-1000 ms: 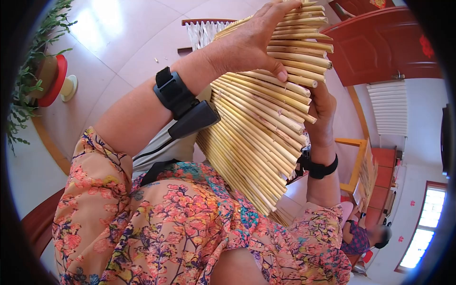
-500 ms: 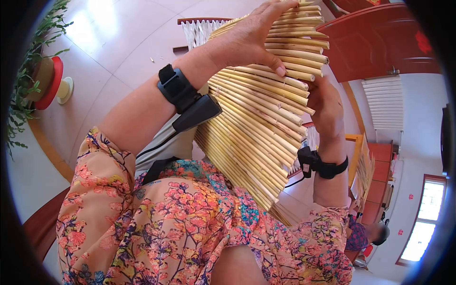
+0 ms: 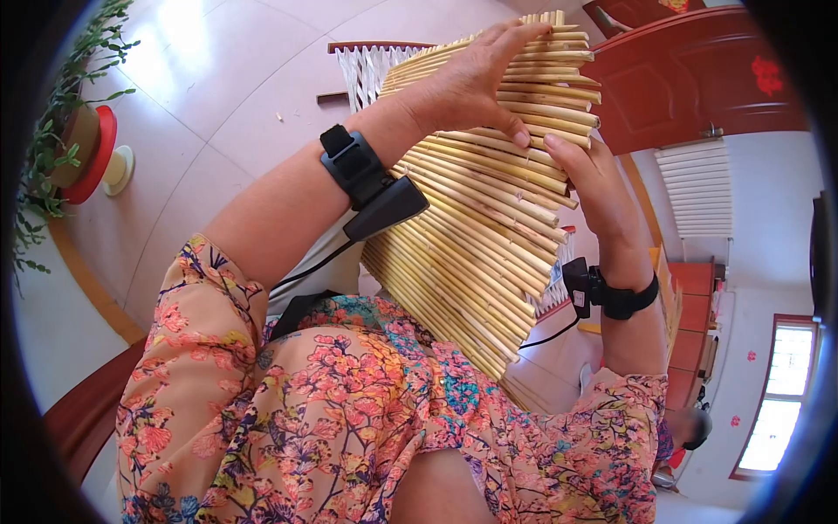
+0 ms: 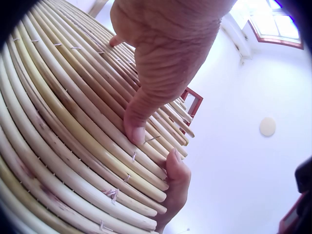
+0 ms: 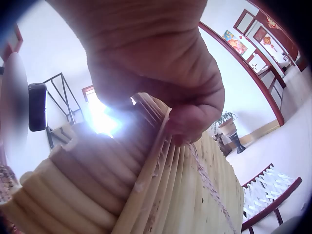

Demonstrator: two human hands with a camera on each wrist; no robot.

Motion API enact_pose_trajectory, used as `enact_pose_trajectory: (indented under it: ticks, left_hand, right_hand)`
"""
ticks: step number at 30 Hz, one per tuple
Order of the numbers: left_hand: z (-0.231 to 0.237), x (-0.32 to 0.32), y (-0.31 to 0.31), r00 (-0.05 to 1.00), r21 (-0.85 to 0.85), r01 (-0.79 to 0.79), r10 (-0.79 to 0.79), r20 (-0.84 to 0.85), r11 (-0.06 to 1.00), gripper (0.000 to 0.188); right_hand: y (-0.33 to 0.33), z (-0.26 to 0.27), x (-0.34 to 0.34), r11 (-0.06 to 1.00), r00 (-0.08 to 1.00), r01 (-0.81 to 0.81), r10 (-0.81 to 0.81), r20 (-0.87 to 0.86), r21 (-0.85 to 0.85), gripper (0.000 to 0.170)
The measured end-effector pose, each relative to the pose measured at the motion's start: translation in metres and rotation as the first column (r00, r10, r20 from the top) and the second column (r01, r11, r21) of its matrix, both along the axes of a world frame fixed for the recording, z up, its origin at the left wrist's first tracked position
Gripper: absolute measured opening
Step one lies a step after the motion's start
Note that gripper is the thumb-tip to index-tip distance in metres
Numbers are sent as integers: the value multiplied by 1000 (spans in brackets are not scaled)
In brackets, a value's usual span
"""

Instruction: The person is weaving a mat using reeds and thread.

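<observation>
A stiff mat of straw-coloured stalks [image 3: 471,227], sewn side by side with thread, stands tilted before the chest. My left hand [image 3: 476,79] grips its upper part, thumb pressed on the near face, fingers spread toward the far edge. Beside that thumb, in the left wrist view, a thin needle-like sliver [image 4: 152,139] pokes out between stalks. My right hand [image 3: 602,188] holds the mat's right edge, thumb on the near face and the other fingers behind. In the right wrist view, a pinkish twisted thread [image 5: 207,183] runs down the mat from the curled fingers.
A stool with white woven cords [image 5: 268,190] stands on the tiled floor past the mat. Potted plants [image 3: 87,157] are at the left. A red door [image 3: 690,83] and another person [image 3: 690,428] appear at the right.
My right hand has come out from behind the mat toward the right, and its thumb now lies on the near face by the edge. The left hand keeps its hold.
</observation>
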State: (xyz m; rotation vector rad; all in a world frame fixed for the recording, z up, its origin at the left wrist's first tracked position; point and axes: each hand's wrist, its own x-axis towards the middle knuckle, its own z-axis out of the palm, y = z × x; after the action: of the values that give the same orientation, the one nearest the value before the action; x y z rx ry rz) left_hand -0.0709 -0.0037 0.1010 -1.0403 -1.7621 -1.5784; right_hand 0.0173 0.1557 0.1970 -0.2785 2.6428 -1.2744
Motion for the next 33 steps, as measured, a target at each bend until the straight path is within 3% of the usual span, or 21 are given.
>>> enact_pose_trajectory:
  ticks: [8,12,17,21,26,33]
  left_hand:
    - [-1,-4,-2,996,21,-70,71,-46,997,115]
    - [6,4,-9,998,63,-5,8,-56,998,113]
    - [8,15,-8,988,41,-141,143,-58,989,112]
    - [10,11,-5,996,-21,-87,87,1,996,113]
    - [5,9,-2,992,3,-125,125,-23,992,113]
    - [6,11,-2,996,-7,-86,86,14,996,113]
  right_hand:
    - [-4,-5,0,998,998,14,-18,-61,-67,43]
    - [-7,-5,3,996,996,-4,-4,-87,-87,42]
    - [-19,8,13,997,1000,-7,6,-15,-70,41]
    - [-7,5,1,1000,1000,-3,2,-24,-26,39]
    - [-6,2,-2,1000,998,-6,5,-58,-7,39]
    - [-6,-1,-3,993,1000,7,-8,-6,-115,37]
